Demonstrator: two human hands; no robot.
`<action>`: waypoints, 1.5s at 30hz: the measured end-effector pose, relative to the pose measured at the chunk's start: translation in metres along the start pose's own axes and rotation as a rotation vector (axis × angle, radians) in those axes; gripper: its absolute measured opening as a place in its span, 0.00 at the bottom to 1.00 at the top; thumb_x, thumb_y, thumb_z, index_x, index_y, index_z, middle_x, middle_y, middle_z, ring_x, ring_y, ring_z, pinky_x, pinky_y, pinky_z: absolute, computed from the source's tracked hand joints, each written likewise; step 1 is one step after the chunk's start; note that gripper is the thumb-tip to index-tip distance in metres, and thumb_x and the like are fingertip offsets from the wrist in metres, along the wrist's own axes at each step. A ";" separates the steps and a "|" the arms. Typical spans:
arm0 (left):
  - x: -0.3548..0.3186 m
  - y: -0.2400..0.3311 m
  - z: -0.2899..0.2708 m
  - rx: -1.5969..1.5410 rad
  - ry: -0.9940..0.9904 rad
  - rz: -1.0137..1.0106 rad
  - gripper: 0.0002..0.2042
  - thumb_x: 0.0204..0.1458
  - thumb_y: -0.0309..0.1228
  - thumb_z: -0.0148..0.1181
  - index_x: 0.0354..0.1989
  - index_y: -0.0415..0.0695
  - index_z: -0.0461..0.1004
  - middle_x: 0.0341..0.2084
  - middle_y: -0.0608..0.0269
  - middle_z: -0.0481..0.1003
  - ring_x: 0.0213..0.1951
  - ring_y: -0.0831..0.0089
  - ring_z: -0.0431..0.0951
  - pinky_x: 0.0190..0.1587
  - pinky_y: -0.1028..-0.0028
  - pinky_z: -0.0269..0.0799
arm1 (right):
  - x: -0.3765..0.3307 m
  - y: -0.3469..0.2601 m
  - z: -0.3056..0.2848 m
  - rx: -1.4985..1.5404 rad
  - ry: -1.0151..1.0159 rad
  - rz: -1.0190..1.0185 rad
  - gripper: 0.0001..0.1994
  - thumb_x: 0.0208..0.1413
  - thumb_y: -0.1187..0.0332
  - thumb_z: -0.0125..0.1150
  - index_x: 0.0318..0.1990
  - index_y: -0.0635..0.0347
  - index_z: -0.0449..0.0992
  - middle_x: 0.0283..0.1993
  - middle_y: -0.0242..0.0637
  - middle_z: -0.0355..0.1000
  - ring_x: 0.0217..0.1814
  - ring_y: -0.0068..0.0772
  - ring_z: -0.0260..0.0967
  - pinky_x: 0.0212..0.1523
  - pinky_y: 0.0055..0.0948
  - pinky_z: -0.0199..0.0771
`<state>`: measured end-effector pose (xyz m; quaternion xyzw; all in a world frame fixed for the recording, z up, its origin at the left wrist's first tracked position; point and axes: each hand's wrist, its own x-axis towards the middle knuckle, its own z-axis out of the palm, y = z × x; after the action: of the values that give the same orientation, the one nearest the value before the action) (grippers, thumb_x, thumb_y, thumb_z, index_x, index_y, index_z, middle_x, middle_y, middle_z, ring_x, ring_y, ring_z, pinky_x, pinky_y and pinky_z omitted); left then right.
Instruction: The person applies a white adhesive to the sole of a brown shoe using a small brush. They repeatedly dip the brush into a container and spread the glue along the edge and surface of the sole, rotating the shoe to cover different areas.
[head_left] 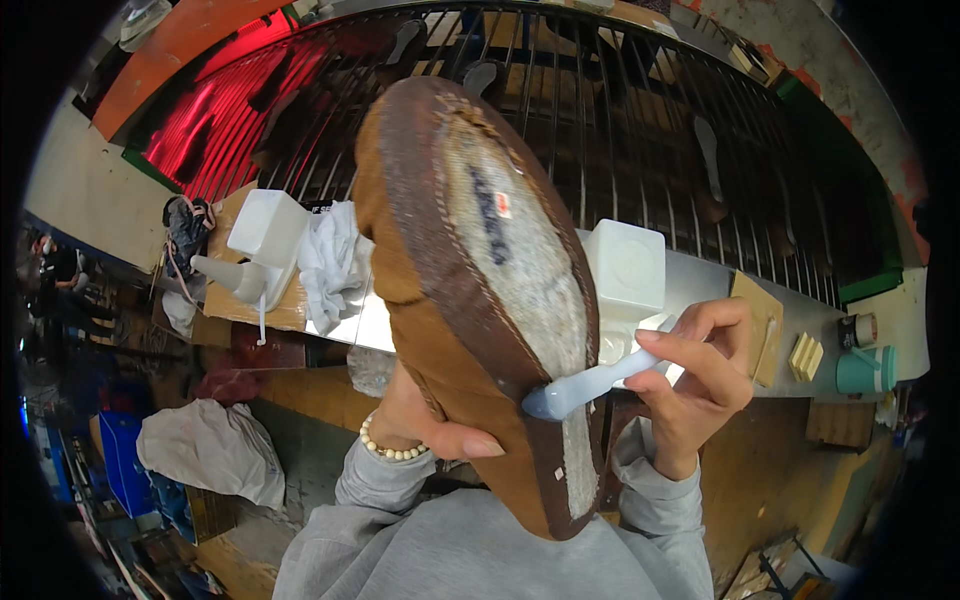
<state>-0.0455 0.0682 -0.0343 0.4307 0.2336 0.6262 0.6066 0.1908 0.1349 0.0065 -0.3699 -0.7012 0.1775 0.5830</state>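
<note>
A brown shoe upper [415, 290] is held up in front of me, its underside turned toward my view. A dark brown band with stitching runs around the pale fabric bottom [530, 270], which carries dark marks and a small sticker. My left hand [435, 420] grips the shoe's left side, thumb across the brown edge. Between the thumb and fingers of my right hand [705, 365] is a pale plastic-handled brush [600, 382]. Its bluish, wet-looking tip rests against the dark band near the narrow middle of the underside.
Behind the shoe runs a rack of metal rods [640, 150] with dark shoe parts on it, glowing red at left. White plastic containers [628, 262] and a crumpled white cloth [332, 258] stand along the bench. A green cup [865, 370] and pale yellow block [805, 356] are at right.
</note>
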 end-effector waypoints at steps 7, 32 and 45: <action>0.014 -0.006 0.008 0.194 -0.134 -0.027 0.61 0.26 0.33 0.85 0.71 0.34 0.47 0.60 0.53 0.65 0.59 0.65 0.68 0.61 0.66 0.67 | 0.030 -0.012 0.002 -0.079 0.048 -0.129 0.25 0.22 0.57 0.83 0.37 0.49 0.88 0.33 0.26 0.56 0.34 0.24 0.56 0.33 0.24 0.56; 0.036 0.004 0.028 0.538 -0.326 0.288 0.44 0.27 0.43 0.83 0.55 0.31 0.70 0.51 0.50 0.72 0.51 0.59 0.76 0.53 0.65 0.71 | 0.067 -0.016 -0.024 -0.171 0.128 -0.099 0.14 0.44 0.64 0.77 0.35 0.63 0.84 0.37 0.31 0.59 0.40 0.27 0.58 0.41 0.25 0.59; 0.035 0.013 0.024 0.400 -0.431 0.081 0.48 0.27 0.38 0.84 0.58 0.32 0.64 0.50 0.55 0.74 0.50 0.68 0.76 0.54 0.70 0.70 | 0.072 0.012 -0.034 0.066 -0.099 -0.367 0.26 0.19 0.52 0.84 0.33 0.50 0.88 0.33 0.26 0.58 0.33 0.23 0.56 0.30 0.22 0.51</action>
<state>-0.0292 0.0946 -0.0018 0.6735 0.2008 0.4855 0.5200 0.2230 0.1886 0.0567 -0.2073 -0.7784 0.1093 0.5825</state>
